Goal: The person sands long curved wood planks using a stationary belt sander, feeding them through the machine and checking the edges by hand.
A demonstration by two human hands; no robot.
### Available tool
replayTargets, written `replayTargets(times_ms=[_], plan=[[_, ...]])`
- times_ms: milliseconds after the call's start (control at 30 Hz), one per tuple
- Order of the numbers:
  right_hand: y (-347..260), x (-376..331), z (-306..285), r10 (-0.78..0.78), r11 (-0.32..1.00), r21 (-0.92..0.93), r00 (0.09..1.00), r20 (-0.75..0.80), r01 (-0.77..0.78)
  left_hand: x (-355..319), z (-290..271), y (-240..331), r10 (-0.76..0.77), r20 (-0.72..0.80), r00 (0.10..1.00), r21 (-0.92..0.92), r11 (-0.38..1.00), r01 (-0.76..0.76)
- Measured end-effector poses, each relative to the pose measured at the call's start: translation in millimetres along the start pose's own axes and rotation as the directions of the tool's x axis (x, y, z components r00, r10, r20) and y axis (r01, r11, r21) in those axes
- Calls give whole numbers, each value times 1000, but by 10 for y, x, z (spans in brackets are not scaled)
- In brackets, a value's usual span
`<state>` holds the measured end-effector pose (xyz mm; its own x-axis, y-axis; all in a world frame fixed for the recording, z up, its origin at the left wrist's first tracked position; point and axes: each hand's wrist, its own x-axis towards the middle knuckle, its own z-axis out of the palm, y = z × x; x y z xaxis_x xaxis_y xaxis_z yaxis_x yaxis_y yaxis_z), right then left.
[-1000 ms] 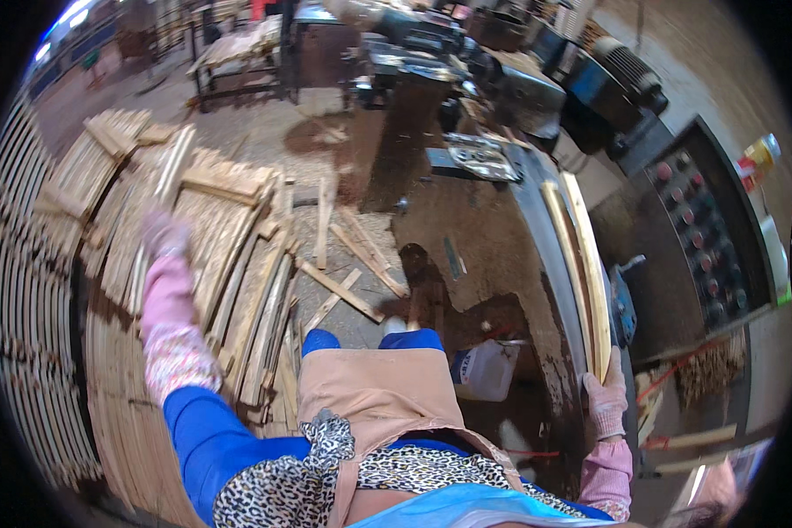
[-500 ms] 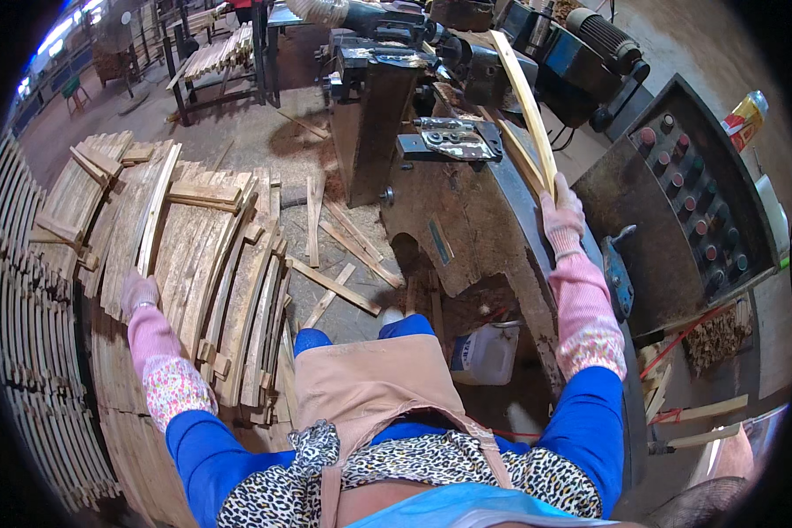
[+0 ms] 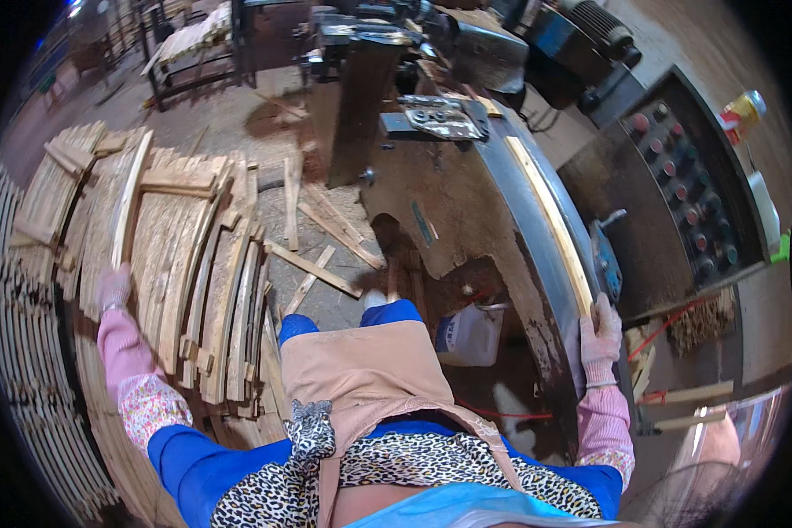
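Observation:
My left hand (image 3: 114, 289), in a pale work glove, is closed around the near end of a wooden strip (image 3: 132, 198) that lies on top of a stack of similar strips. On my right, another long, pale wooden strip (image 3: 547, 216) lies lengthwise along the dark metal bed (image 3: 510, 189) of a machine. At its near end is my gloved right hand (image 3: 600, 339), its fingers closed at the strip's tip. Some of those fingers are hard to make out. The strip's far end points toward the machine's metal guide plate (image 3: 440, 121).
A control panel (image 3: 678, 185) with several round buttons stands right of the bed, by a blue clamp lever (image 3: 609, 264). Loose wood offcuts (image 3: 312, 268) litter the floor. A white plastic jug (image 3: 471, 336) sits under the machine. Slatted wood stacks (image 3: 40, 352) rise at far left.
My right hand has come back toward me and lower. Its strip, raised at a slant before, now lies along the machine bed. My left hand stays on its strip; the view has shifted slightly.

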<state>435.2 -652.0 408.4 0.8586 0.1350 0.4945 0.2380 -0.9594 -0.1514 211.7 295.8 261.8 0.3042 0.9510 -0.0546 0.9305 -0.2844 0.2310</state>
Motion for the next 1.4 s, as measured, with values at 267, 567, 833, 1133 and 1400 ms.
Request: replayTargets(times_ms=[267, 567, 833, 1133, 1400], plan=[[-599, 1813, 1197, -355, 935, -43, 927, -124, 352, -594, -15, 944, 238, -95, 967, -691, 683, -236], [-3157, 1222, 1164, -659, 565, 771, 723, 209, 292, -3020, -133, 3595, 560, 51, 827, -999, 45, 31], [-1397, 669, 192, -143, 852, 522, 942, 302, -38, -2413, 148, 3754, 890, -203, 409, -651, 189, -735], [-150, 80, -178, -106, 994, -10, 982, 156, 109, -248, 388, 2605, 656, 101, 748, 346, 682, -644], [-759, 2250, 1501, -196, 974, -125, 979, -65, 186, 309, 542, 2784, 611, 106, 784, 424, 686, -592]])
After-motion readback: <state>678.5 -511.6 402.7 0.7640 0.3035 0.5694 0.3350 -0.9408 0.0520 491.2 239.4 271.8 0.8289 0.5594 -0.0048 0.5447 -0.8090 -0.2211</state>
